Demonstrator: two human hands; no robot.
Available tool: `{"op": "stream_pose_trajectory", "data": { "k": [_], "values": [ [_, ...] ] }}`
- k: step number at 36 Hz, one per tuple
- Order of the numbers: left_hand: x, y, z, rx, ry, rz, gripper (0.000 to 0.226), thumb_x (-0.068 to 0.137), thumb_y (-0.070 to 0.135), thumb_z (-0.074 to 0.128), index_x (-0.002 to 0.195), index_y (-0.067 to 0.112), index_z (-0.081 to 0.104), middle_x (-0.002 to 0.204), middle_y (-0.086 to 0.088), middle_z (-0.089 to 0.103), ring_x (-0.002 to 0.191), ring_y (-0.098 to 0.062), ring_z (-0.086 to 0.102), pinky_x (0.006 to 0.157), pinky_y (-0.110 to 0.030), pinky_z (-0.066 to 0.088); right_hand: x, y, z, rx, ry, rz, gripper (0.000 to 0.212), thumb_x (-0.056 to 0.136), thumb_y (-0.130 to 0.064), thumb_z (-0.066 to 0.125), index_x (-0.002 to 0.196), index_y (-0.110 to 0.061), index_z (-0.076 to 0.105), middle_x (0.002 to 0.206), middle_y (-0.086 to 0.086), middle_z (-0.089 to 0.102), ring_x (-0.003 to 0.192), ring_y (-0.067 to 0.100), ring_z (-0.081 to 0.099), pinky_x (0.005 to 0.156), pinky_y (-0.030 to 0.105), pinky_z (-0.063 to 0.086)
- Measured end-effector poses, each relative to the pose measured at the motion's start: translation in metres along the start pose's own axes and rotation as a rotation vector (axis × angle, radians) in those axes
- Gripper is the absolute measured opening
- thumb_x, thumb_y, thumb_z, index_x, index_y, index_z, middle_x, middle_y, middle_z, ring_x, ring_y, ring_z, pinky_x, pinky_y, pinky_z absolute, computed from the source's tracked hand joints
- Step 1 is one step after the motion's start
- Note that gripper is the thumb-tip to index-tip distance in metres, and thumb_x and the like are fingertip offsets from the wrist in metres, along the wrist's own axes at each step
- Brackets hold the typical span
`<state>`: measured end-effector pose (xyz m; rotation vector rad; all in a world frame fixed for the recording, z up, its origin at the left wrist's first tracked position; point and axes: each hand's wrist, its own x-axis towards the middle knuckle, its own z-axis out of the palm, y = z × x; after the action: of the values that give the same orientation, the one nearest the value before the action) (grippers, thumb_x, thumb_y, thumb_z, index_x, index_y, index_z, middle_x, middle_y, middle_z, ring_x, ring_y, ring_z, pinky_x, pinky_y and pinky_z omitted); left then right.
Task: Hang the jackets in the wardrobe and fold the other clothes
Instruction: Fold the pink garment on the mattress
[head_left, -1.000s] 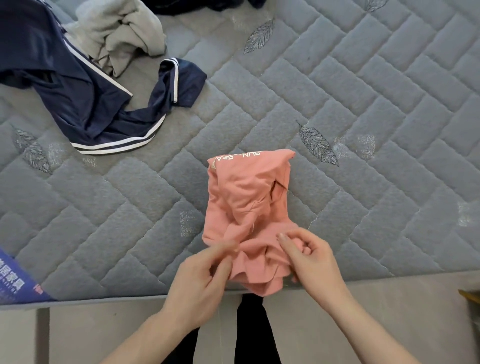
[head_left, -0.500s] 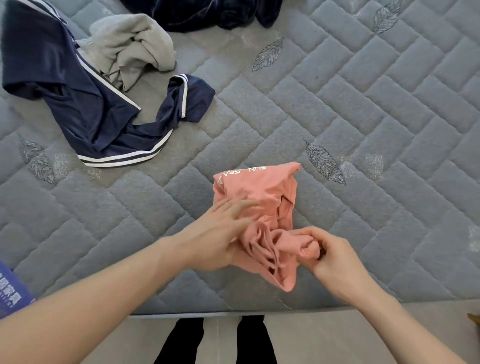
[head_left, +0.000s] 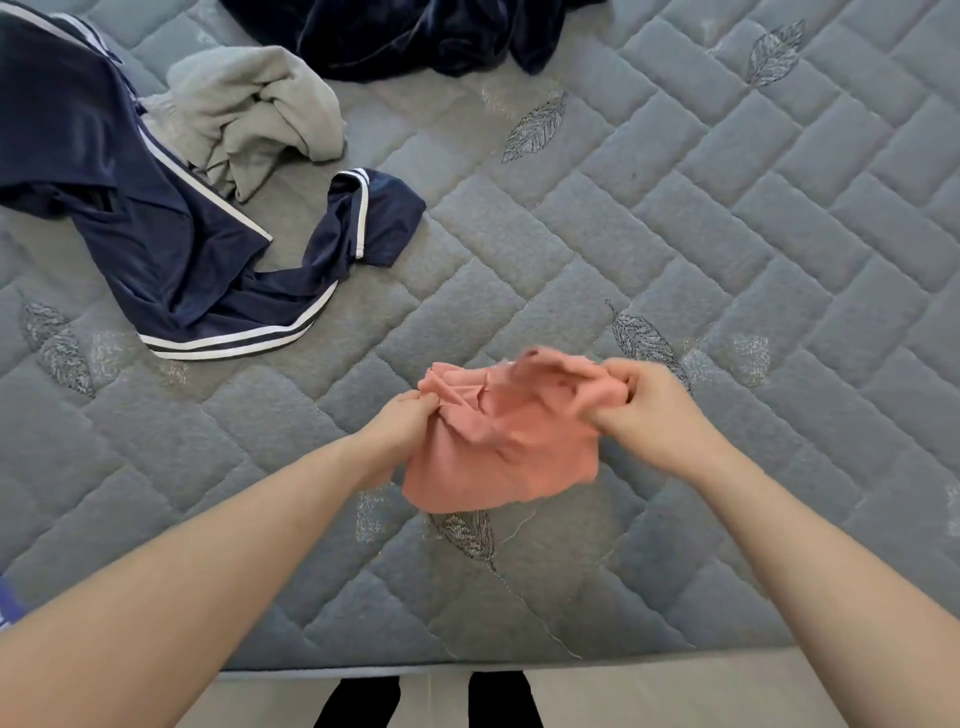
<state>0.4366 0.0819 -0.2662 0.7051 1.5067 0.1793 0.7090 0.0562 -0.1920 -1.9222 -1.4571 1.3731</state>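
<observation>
Both your hands have moved apart and pulled the pink top wide. Your left hand (head_left: 402, 421) pinches its left end, the pink top (head_left: 501, 449) stretches sideways between your hands near the mattress (head_left: 727, 260) front edge, and your right hand (head_left: 641, 410) grips its right end.
</observation>
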Motion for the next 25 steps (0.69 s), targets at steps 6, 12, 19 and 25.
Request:
{"op": "stream_pose_trajectory", "data": {
  "k": [6,12,19,25],
  "values": [
    [0.011,0.002,0.004,-0.041,0.329,-0.037,0.043,0.107,0.035,0.036,0.126,0.007,0.062,0.125,-0.014,0.065,0.114,-0.03,0.061,0.1,-0.044,0.05,0.06,0.009,0.011,0.102,0.175,0.308,0.038,0.083,-0.047,0.075,0.064,-0.016,0.063,0.061,-0.009,0.058,0.063,0.012,0.051,0.061,0.03,0.038],
    [0.007,-0.01,0.012,0.102,0.459,-0.061,0.046,0.106,0.043,0.038,0.112,0.005,0.063,0.118,-0.015,0.066,0.11,-0.033,0.059,0.087,-0.037,0.043,0.068,0.022,0.038,-0.011,0.142,0.536,0.064,0.069,-0.081,0.068,0.065,-0.017,0.066,0.057,-0.001,0.07,0.072,0.019,0.07,0.071,0.034,0.052],
    [0.002,0.002,-0.002,0.066,0.47,0.074,0.048,0.09,0.067,0.059,0.102,0.021,0.055,0.095,0.011,0.064,0.091,-0.001,0.06,0.065,-0.022,0.039,0.036,0.015,0.048,0.079,0.628,0.131,0.087,0.059,-0.074,0.083,0.128,-0.038,0.041,0.11,-0.016,0.051,0.1,0.008,0.058,0.085,0.026,0.047],
    [-0.012,0.015,-0.006,0.158,0.221,0.256,0.102,0.053,0.057,0.088,0.138,0.035,0.036,0.116,0.021,0.054,0.105,0.006,0.058,0.088,-0.02,0.047,0.022,0.016,0.059,-0.382,0.245,-0.358,0.068,0.08,-0.063,0.066,0.135,-0.026,0.058,0.15,-0.004,0.049,0.145,0.018,0.038,0.118,0.046,0.032]
  ]
}}
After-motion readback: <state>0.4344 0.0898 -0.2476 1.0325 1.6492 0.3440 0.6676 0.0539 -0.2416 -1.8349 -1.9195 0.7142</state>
